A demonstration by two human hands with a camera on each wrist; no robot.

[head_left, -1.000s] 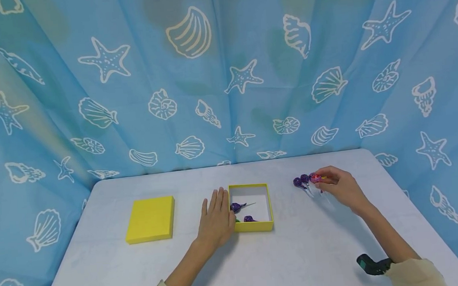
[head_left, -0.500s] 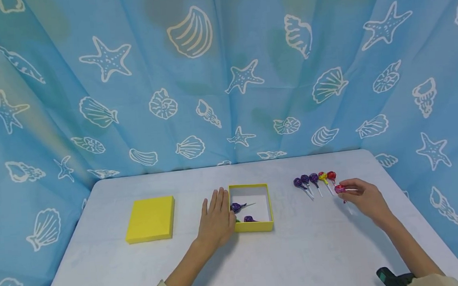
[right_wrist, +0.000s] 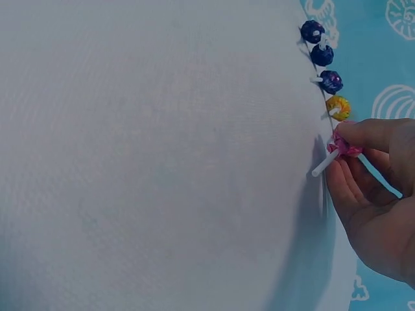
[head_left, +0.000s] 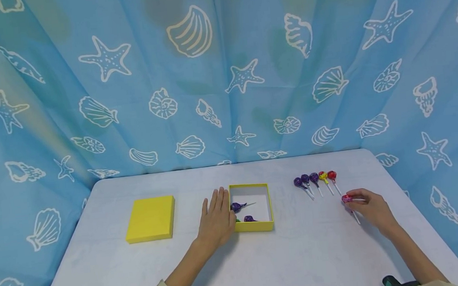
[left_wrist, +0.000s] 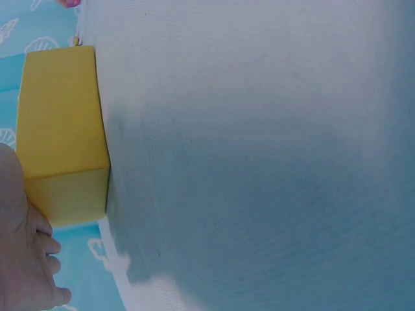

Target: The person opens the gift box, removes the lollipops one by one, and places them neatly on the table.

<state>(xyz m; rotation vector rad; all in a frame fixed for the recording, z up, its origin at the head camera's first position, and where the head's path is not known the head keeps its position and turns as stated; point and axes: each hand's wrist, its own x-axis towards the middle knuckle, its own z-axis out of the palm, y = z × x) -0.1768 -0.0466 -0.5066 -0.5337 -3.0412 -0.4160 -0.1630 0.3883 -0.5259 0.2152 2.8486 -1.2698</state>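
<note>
My right hand [head_left: 370, 210] pinches a pink lollipop [head_left: 347, 199] by its wrapped head, close over the table at the right; its white stick [right_wrist: 325, 163] shows in the right wrist view. Beyond it lies a row of lollipops on the table: purple ones, a yellow one [head_left: 323, 176] and a red one [head_left: 332, 175]. My left hand [head_left: 216, 220] rests with straight fingers against the left side of the open yellow box [head_left: 271, 207]. Inside that box lie a purple lollipop [head_left: 237, 207], another purple one [head_left: 249, 219] and a bit of something green, partly hidden by the hand.
A yellow square box lid [head_left: 151, 219] lies to the left of the left hand. The white table [head_left: 287, 264] ends at a blue curtain [head_left: 208, 82] with shell and starfish prints behind it and at both sides.
My right hand has moved right and toward the front with the pink lollipop, away from the row, uncovering the yellow and red lollipops. My left hand has stayed at the box.
</note>
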